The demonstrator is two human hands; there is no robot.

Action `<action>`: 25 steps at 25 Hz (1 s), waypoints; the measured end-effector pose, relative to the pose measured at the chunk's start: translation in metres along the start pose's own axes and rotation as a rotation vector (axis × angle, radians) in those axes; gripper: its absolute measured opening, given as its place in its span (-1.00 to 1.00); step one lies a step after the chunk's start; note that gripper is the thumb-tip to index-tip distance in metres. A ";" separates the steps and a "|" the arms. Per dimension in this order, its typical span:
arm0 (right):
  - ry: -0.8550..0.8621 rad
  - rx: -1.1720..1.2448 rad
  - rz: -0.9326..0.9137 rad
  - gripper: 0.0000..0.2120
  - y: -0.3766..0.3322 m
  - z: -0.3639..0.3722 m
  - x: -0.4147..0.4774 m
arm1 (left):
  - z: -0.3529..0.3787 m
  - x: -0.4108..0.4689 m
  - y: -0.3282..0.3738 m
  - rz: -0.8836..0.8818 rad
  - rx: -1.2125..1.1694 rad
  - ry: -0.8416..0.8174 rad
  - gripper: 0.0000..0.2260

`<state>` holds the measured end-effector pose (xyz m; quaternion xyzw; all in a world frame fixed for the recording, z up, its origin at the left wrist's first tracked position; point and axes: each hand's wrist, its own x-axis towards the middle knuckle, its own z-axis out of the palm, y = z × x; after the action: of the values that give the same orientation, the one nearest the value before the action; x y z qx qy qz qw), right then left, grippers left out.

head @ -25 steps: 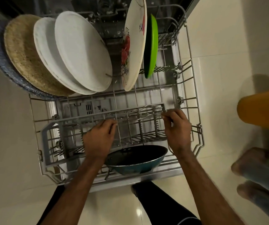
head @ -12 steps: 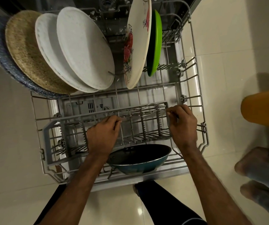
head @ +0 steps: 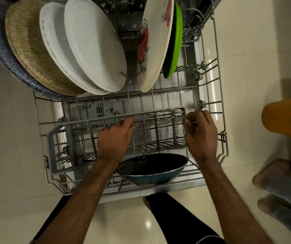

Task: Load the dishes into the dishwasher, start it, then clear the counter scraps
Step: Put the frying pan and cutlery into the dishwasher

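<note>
Fork (head: 165,118) lengthwise along cutlery basket (head: 58,148), tines rightward, pinched in fingers of both hands.

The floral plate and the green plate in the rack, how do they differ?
The floral plate is cream with red flowers; the green plate is plain lime with a dark face. The floral plate looks larger and hides most of the green plate behind it. Both stand on edge, side by side.

- Left hand (head: 114,138) and right hand (head: 201,134) pinch forks (head: 169,111) over the grey cutlery basket (head: 56,148); dark pan (head: 151,169) near
- Plates (head: 95,43) stand far in the rack (head: 218,95); green plate (head: 175,50) rightmost
</note>
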<state>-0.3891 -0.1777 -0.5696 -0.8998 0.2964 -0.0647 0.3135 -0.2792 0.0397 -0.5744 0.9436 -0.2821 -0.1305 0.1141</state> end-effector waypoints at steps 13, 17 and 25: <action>-0.089 -0.212 0.058 -0.87 0.000 0.005 -0.001 | -0.001 0.004 -0.001 0.059 0.068 0.008 -0.83; -0.130 -0.290 0.051 -0.82 0.002 0.009 0.000 | 0.001 0.005 -0.003 0.092 0.142 0.024 -0.83; -0.170 -0.307 0.069 -0.72 0.000 0.005 -0.003 | -0.014 -0.003 -0.002 0.067 0.108 0.023 -0.78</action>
<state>-0.3900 -0.1729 -0.5735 -0.9286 0.3060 0.0682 0.1985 -0.2763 0.0449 -0.5615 0.9398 -0.3189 -0.1005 0.0705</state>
